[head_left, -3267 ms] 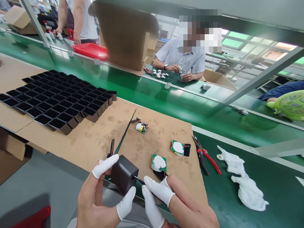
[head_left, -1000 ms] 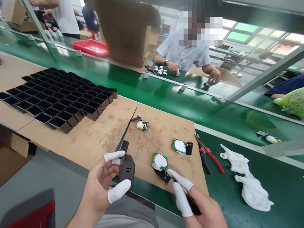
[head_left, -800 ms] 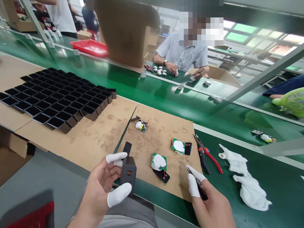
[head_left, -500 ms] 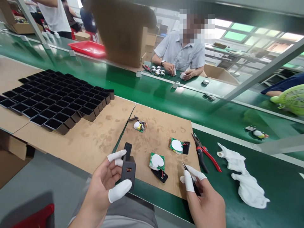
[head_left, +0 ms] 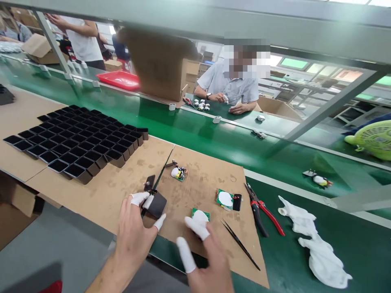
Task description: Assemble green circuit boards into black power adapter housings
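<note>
My left hand (head_left: 134, 230), with white finger cots on, has its fingers around a black plastic charger case (head_left: 158, 204) at the cardboard's near edge. A small black end piece (head_left: 149, 182) sticks out from the case's far side. My right hand (head_left: 210, 260) is spread, thumb and index finger apart, and holds nothing. It reaches over a green circuit board with a white pad (head_left: 200, 215), partly hiding it. A second circuit board (head_left: 225, 198), wired to a black end piece, lies to the right. Black tweezers (head_left: 240, 245) rest on the cardboard beside my right hand.
Rows of open black cases (head_left: 82, 142) stand at left. Another circuit board (head_left: 179, 173) lies farther back. Red-handled pliers (head_left: 259, 207) and white gloves (head_left: 317, 244) lie at right. Across the green bench a person (head_left: 229, 85) handles white parts; a metal post (head_left: 332, 106) slants at right.
My left hand has lowered the case to the cardboard and turned it over. My right hand has laid down the tweezers and moved left to the near circuit board. The view has tilted.
</note>
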### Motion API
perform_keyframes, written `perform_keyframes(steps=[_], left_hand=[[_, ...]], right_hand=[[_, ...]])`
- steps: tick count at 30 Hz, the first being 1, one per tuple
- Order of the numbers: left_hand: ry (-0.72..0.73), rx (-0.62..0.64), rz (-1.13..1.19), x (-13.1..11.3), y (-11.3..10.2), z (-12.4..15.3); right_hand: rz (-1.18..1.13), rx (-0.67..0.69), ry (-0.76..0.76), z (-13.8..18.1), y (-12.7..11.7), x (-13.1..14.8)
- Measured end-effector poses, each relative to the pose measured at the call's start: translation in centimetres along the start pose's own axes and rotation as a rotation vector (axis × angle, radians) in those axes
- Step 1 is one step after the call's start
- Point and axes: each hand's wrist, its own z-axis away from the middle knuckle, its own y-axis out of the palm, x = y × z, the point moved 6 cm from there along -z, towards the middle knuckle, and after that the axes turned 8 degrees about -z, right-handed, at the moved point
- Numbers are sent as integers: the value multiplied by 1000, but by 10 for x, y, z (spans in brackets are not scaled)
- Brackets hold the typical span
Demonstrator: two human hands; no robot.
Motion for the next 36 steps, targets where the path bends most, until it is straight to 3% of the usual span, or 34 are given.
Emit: perform_keyframes(steps=[3,5,8,11,14,17,19,25,36], left_hand=[[23,88,134,7,10,11],[-9,180,308,11,17,19],[-111,266,434,16,19,19],[-156,370,309,18,15,-3],[-103,604,285,14,17,-28],[-50,684,334,12,17,-45],[-34,695,358,11,18,-49],[-47,670,399,6,17,-39],[-91,440,322,-14,16,-13]], right_hand=[[-60,84,29,-9,34,19],[-106,133,51,-18,42,26],[-153,157,84,-35,34,27],[-125,181,43,-59,15,23],[-88,397,-70,-90,12,22],[-75,630,-188,-114,20,22],[-79,686,-206,-124,24,20],[-134,622,-133,-123,20,16],[-117,247,-16,-72,26,34]])
